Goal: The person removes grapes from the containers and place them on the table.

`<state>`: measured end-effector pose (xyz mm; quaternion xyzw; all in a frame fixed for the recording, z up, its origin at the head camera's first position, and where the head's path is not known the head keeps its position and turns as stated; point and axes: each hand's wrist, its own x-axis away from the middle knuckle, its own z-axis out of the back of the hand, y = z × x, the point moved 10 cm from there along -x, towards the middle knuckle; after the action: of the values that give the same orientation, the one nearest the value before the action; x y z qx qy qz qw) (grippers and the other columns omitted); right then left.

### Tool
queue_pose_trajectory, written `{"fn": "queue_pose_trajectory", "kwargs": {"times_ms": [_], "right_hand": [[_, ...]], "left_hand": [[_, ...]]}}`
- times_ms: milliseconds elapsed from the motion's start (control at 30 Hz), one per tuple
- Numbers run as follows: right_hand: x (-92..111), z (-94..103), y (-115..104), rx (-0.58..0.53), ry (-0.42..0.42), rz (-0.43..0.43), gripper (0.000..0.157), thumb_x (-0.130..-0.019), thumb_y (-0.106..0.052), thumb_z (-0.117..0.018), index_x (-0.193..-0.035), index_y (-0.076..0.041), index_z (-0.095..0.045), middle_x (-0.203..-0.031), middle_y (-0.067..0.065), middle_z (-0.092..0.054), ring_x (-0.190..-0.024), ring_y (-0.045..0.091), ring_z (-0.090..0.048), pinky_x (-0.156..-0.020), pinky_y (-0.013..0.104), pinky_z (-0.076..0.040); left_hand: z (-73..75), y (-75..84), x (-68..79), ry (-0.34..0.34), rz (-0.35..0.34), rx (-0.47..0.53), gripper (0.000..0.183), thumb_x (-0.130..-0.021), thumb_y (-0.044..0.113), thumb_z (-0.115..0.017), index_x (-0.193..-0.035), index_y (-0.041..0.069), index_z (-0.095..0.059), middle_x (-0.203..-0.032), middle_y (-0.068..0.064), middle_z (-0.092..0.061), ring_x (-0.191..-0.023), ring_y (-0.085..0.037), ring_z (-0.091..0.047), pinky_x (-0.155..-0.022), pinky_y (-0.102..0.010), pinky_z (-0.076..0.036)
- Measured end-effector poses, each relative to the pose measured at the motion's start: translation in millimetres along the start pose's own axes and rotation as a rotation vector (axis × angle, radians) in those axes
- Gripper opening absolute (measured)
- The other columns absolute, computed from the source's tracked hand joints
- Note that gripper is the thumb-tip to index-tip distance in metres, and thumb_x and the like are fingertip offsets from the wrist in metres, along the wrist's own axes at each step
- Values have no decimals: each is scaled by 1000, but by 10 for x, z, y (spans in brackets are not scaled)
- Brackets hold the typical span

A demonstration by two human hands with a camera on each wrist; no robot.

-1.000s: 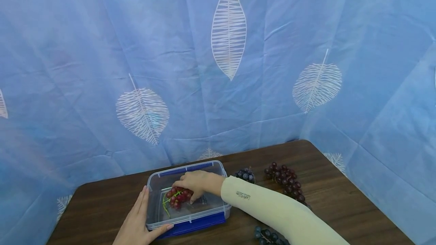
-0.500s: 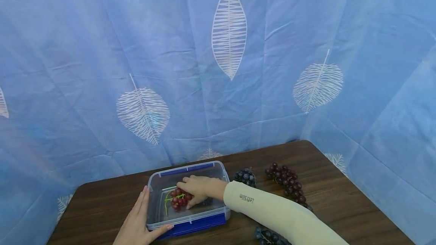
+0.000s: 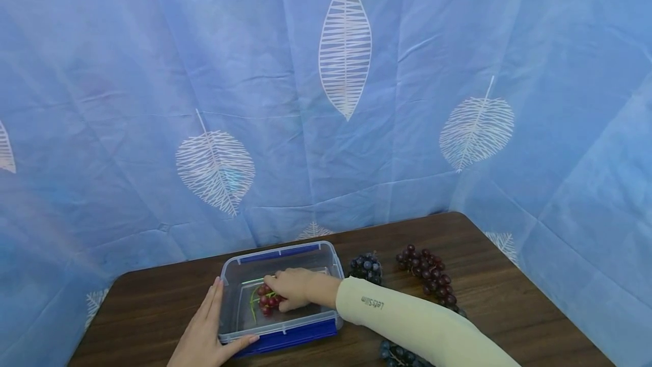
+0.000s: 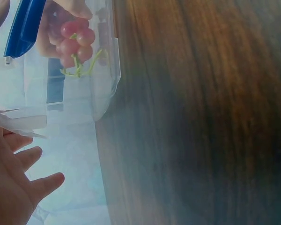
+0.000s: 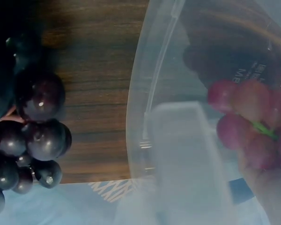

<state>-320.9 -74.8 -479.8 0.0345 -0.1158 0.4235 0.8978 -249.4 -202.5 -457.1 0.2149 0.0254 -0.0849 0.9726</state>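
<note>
A clear plastic food container [image 3: 227,330] with blue clip flaps stands on the table, lid off. Its left side is touched by my left hand [image 3: 201,330], whose fingers lie straight along the wall while the thumb reaches the front corner. Inside it, my right hand [image 3: 294,289] holds a bunch of red grapes [image 3: 266,302] from the right, fingers over the far side and thumb on the near side. The green stem [image 4: 79,70] shows through the plastic in the left wrist view. Part of the bunch is hidden by the right hand.
Right of the container lie a dark blue bunch of grapes [image 3: 365,268], a longer dark red bunch [image 3: 430,273] and another dark bunch [image 3: 394,353] near the front, partly under the sleeved right forearm [image 3: 407,316]. A blue leaf-patterned curtain [image 3: 285,101] hangs behind the table [image 3: 153,299].
My right hand and the red grapes have shifted slightly to the right inside the container. My left hand has stayed at the container's left side.
</note>
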Motion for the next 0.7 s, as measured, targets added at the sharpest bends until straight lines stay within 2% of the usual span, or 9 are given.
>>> {"fn": "queue_pose_trajectory", "kwargs": {"times_ms": [100, 233, 333, 467, 600, 700], "right_hand": [[33, 53, -6, -5, 11, -12, 53, -94, -32, -71, -138, -19, -44, -118, 2, -62, -93, 10, -63, -80, 24, -52], [90, 161, 10, -13, 29, -32, 49, -95, -33, -70, -135, -20, -45, -110, 1, -61, -81, 9, -60, -70, 23, -51], [125, 268, 19, -14, 55, -38, 47, -96, -34, -68, -134, -20, -46, -112, 1, -60, -82, 9, -61, -70, 22, -51], [159, 425, 17, -10, 106, -40, 49, -97, -34, -67, -138, -19, -46, -116, 3, -61, -84, 8, -62, -70, 21, -51], [195, 534, 11, -19, 128, -45, 55, -97, -34, -68, -143, -17, -43, -116, 4, -61, -79, 6, -60, -66, 20, -50], [238, 598, 17, -43, 140, -47, 53, -97, -33, -67, -141, -17, -44, -115, 4, -61, -77, 6, -59, -65, 20, -50]], "left_hand": [[22, 13, 11, 25, -18, 0, 133, -74, 77, -69, -160, -1, -4, -162, -32, -15, -140, -57, -30, -99, -74, -38], [9, 5, 1, 10, -3, -4, 134, -73, 78, -68, -160, -2, -4, -162, -32, -14, -140, -57, -29, -100, -74, -37], [0, -6, 0, -3, 10, -3, 135, -74, 78, -68, -160, -2, -3, -162, -32, -12, -140, -57, -29, -100, -74, -37], [13, 7, 8, 11, -7, -8, 134, -74, 76, -70, -159, -4, -5, -162, -33, -13, -140, -57, -29, -100, -74, -37], [8, 8, 9, 9, -12, -14, 134, -74, 75, -71, -159, -3, -4, -162, -33, -14, -140, -57, -29, -100, -74, -37], [-9, -2, 5, -6, -3, -11, 134, -75, 75, -70, -160, -2, -1, -162, -33, -12, -141, -57, -29, -100, -74, -37]]}}
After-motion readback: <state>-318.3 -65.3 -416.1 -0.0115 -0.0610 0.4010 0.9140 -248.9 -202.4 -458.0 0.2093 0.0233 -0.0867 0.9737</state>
